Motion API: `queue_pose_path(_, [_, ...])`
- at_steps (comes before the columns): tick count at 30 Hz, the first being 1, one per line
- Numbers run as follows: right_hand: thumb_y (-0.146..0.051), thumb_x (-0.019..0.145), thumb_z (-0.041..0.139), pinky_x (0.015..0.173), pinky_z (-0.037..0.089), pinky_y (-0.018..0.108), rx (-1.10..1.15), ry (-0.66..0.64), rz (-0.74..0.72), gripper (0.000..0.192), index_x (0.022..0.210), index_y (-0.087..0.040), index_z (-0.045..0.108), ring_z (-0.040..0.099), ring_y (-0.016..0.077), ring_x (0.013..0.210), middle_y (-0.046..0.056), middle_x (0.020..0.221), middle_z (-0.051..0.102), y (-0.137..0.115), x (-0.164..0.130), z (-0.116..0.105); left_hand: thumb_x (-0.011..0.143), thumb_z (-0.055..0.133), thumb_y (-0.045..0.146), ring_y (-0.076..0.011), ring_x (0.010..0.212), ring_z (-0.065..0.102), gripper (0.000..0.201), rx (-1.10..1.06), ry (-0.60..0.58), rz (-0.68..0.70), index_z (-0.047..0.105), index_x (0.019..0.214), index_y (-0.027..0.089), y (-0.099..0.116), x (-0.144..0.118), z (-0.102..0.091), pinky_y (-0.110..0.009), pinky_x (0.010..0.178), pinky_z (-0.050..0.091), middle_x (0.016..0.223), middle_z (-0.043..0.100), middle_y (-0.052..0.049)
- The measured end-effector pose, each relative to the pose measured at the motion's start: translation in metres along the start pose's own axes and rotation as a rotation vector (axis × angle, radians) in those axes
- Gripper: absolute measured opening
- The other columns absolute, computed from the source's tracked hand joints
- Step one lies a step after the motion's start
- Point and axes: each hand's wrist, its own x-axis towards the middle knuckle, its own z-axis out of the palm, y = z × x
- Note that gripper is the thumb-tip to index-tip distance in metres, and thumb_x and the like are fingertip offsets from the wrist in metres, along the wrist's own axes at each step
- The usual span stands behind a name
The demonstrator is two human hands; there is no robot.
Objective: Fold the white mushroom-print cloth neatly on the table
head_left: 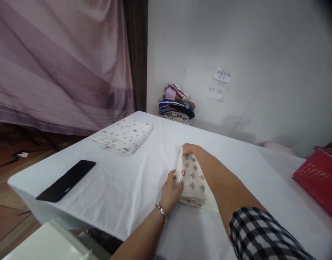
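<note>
Fingers of the left hand point(171, 191) curl round the near left edge of the cloth point(192, 178), thumb on top, pinching its folded layers. Those of the right hand point(189, 148) close over the far end of the same cloth, knuckles up, gripping it there. This cloth is cream with small grey and red tree prints, folded into a narrow stack, and it lies on the table point(122, 187) near the middle, between the two hands. A bracelet point(162, 213) sits on the left wrist; a checked sleeve point(260, 234) covers the right upper arm.

Far left on the table lies a second folded cloth point(124, 134), white with small dark prints, well apart from the hands. Near left lies a black phone point(66, 180), flat. At the far edge, against the wall, sits a pile of fabrics point(177, 103). Two paper notes point(218, 85) hang on the wall to its right. A red box point(319, 178) rests at the right edge. Left of the wall hangs a mauve curtain point(60, 61).
</note>
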Motion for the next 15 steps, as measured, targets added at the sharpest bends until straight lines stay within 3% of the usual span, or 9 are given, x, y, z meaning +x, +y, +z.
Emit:
queue_pose_path(4, [-0.004, 0.044, 0.057, 0.048, 0.041, 0.023, 0.069, -0.005, -0.045, 0.03, 0.072, -0.014, 0.066, 0.058, 0.0177, 0.06, 0.002, 0.065, 0.063, 0.012, -0.019, -0.028, 0.073, 0.054, 0.024, -0.0167, 0.084, 0.059, 0.065, -0.074, -0.032, 0.01, 0.033, 0.135, 0.016, 0.0, 0.002, -0.002, -0.028, 0.078, 0.045, 0.11, 0.058, -0.008])
queue_pose_path(8, [-0.007, 0.047, 0.056, 0.046, 0.039, 0.02, 0.198, 0.062, -0.087, 0.032, 0.076, -0.019, 0.062, 0.053, 0.0123, 0.054, -0.004, 0.061, 0.059, 0.03, -0.059, -0.058, 0.07, 0.059, 0.023, -0.0186, 0.095, 0.058, 0.074, -0.166, -0.086, -0.001, 0.031, 0.137, 0.012, -0.001, 0.006, -0.005, -0.028, 0.086, 0.043, 0.116, 0.058, -0.01])
queue_pose_path(10, [-0.008, 0.047, 0.057, 0.047, 0.039, 0.02, 0.305, 0.106, -0.113, 0.029, 0.074, -0.019, 0.06, 0.051, 0.0116, 0.053, -0.005, 0.058, 0.056, 0.037, -0.08, -0.068, 0.069, 0.059, 0.022, -0.0198, 0.098, 0.058, 0.065, -0.196, -0.158, 0.003, 0.042, 0.131, 0.013, -0.001, 0.008, -0.007, -0.028, 0.087, 0.044, 0.113, 0.061, -0.009])
queue_pose_path(13, [-0.008, 0.046, 0.058, 0.049, 0.04, 0.02, 0.39, 0.2, -0.156, 0.027, 0.07, -0.019, 0.059, 0.051, 0.0112, 0.054, -0.006, 0.057, 0.055, 0.047, -0.105, -0.079, 0.069, 0.057, 0.024, -0.0212, 0.091, 0.061, 0.038, -0.131, -0.281, 0.048, 0.06, 0.106, 0.015, 0.013, 0.014, -0.017, -0.029, 0.078, 0.046, 0.097, 0.067, -0.005])
queue_pose_path(15, [-0.009, 0.047, 0.058, 0.052, 0.041, 0.02, 0.429, 0.31, -0.192, 0.027, 0.072, -0.019, 0.059, 0.051, 0.0114, 0.057, -0.005, 0.059, 0.056, 0.054, -0.117, -0.09, 0.068, 0.056, 0.023, -0.0209, 0.086, 0.061, 0.03, 0.035, -0.223, 0.143, 0.063, 0.096, 0.016, 0.035, 0.021, -0.031, -0.029, 0.075, 0.046, 0.09, 0.067, -0.004])
